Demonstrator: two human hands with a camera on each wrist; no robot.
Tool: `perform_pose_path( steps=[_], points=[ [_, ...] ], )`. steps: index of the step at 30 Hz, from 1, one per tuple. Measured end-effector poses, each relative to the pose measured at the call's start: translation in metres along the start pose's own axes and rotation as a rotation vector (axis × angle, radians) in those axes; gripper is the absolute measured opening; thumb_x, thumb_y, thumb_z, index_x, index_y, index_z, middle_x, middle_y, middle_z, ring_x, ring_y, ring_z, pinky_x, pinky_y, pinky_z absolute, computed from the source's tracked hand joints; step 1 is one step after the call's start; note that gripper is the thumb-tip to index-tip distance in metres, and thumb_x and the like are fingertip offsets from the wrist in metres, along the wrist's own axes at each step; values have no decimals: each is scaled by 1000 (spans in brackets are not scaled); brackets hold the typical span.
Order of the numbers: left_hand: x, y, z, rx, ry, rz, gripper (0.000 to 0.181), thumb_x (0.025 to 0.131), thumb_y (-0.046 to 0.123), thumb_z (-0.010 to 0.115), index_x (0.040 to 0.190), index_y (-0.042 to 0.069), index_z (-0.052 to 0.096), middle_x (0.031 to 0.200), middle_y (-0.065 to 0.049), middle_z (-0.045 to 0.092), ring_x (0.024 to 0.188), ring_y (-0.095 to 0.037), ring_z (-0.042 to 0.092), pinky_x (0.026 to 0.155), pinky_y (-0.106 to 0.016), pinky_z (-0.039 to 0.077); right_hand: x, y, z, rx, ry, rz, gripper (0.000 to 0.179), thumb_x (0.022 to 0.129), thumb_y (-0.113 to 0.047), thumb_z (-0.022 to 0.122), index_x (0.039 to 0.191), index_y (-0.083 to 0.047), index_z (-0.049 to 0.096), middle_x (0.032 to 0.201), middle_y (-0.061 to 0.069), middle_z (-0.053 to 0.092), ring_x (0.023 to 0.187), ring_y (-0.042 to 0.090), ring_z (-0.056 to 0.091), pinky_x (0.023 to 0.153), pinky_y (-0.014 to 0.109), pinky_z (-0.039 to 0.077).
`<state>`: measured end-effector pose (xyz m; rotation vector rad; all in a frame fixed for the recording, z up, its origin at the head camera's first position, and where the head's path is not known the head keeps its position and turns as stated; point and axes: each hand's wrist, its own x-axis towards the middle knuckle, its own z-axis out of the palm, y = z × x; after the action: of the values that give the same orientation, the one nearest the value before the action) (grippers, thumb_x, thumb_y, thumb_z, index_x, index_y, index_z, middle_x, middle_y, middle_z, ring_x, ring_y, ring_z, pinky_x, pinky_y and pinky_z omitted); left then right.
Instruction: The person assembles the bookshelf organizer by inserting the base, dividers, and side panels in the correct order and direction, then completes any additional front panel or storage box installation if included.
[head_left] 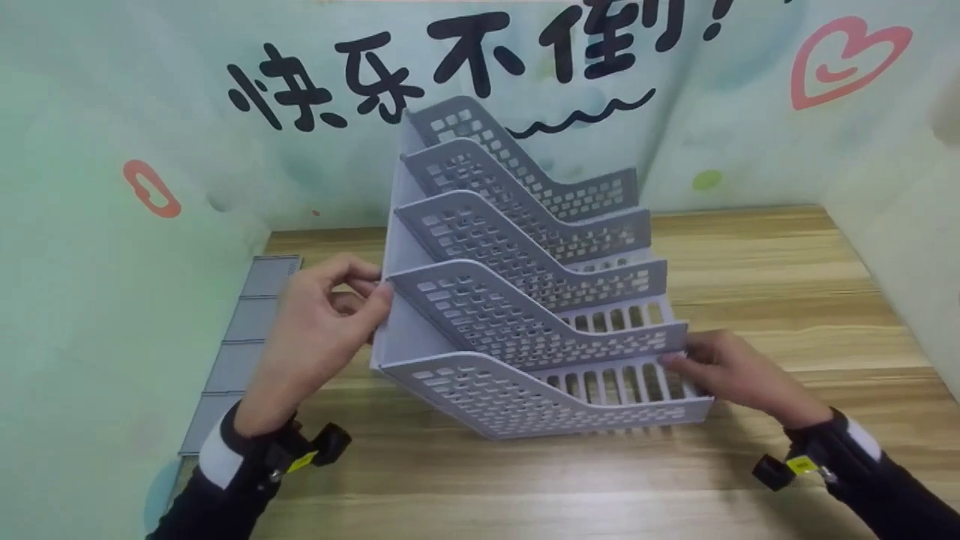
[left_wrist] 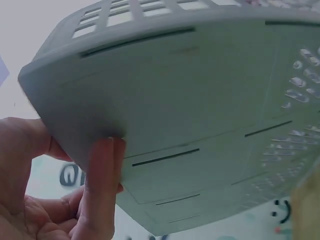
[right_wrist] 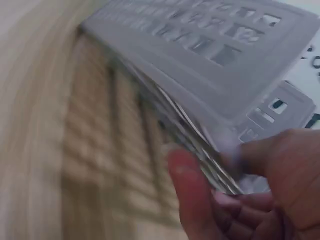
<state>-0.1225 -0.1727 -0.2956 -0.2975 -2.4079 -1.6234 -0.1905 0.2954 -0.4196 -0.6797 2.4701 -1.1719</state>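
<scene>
A grey plastic file rack (head_left: 409,330), with several upright perforated dividers and a slatted base, is held tilted between both hands. My left hand (head_left: 322,330) pinches the edge of its tall solid wall, thumb on one face. In the left wrist view, the fingers (left_wrist: 102,185) lie against that smooth slotted wall (left_wrist: 200,100). At the low front corner, my right hand (head_left: 739,375) grips the slatted base's edge, thumb on top. The right wrist view shows thumb and fingers (right_wrist: 187,185) around this edge, partly blurred, with a perforated side panel (right_wrist: 200,75) above.
Flat grey panels (head_left: 236,322) lie in a row along the table's left edge. Beneath the rack is a wood-grain table (head_left: 757,285), its shadow visible in the right wrist view. A printed cloth backdrop (head_left: 720,135) stands behind and at both sides.
</scene>
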Motion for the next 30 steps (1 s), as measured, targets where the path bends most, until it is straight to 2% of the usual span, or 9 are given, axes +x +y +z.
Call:
perform_pose_path(
  steps=[3, 5, 8, 11, 14, 17, 22, 26, 30],
  points=[
    [7, 10, 15, 110, -1, 86, 4, 91, 3, 70, 93, 4, 67, 85, -6, 66, 65, -19, 64, 56, -30, 56, 10, 9, 13, -41, -114, 24, 25, 101, -25, 65, 107, -2, 73, 72, 1, 71, 52, 18, 64, 43, 33, 54],
    [11, 15, 23, 157, -7, 128, 5, 89, 5, 68, 90, 7, 64, 82, -3, 65, 65, -16, 60, 57, -28, 53, 16, 13, 20, -32, -180, 45, 23, 100, -25, 67, 101, -3, 74, 67, 1, 69, 47, 17, 61, 40, 33, 52],
    [13, 18, 31, 142, -12, 146, 8, 89, 4, 66, 88, 8, 60, 79, -3, 62, 60, -16, 56, 52, -26, 47, 24, 15, 28, -26, -232, 66, 21, 99, -24, 68, 100, -3, 73, 68, 2, 70, 47, 18, 63, 40, 32, 52],
    [12, 16, 33, 86, -12, 129, 9, 92, 3, 65, 90, 9, 58, 80, -4, 60, 58, -18, 53, 48, -25, 42, 29, 15, 29, -63, -234, 60, 19, 98, -23, 70, 101, -4, 73, 67, 1, 70, 46, 18, 62, 39, 32, 51],
    [12, 11, 34, 17, -32, 113, 7, 95, 5, 63, 95, 7, 57, 84, -7, 60, 61, -20, 54, 49, -25, 43, 31, 14, 29, -106, -229, 52, 20, 98, -24, 71, 103, -5, 73, 68, -2, 69, 46, 17, 61, 40, 31, 50],
    [13, 4, 35, -28, -46, 126, 9, 98, 11, 61, 101, 6, 55, 89, -9, 60, 72, -22, 56, 59, -27, 47, 30, 16, 30, -124, -218, 41, 20, 97, -24, 71, 104, -5, 73, 67, -3, 69, 47, 16, 61, 41, 31, 51],
    [6, -7, 36, -103, -80, 142, 31, 101, 24, 57, 123, 4, 52, 110, -13, 58, 95, -25, 57, 81, -36, 50, 28, 20, 31, -105, -218, 26, 22, 99, -25, 69, 109, -5, 72, 69, -3, 70, 48, 18, 64, 42, 34, 53],
    [-5, -10, 37, -141, -119, 140, 46, 101, 28, 53, 139, 4, 46, 130, -13, 52, 107, -29, 54, 86, -46, 51, 27, 22, 32, -97, -217, 7, 23, 100, -24, 68, 112, -4, 71, 69, -3, 70, 48, 18, 64, 42, 34, 54],
    [-10, -12, 38, -151, -145, 137, 52, 101, 29, 50, 145, 4, 42, 139, -13, 47, 113, -31, 53, 89, -51, 50, 26, 22, 33, -85, -203, -7, 26, 99, -23, 69, 114, -2, 70, 69, -3, 69, 47, 17, 64, 42, 35, 54]
  ],
)
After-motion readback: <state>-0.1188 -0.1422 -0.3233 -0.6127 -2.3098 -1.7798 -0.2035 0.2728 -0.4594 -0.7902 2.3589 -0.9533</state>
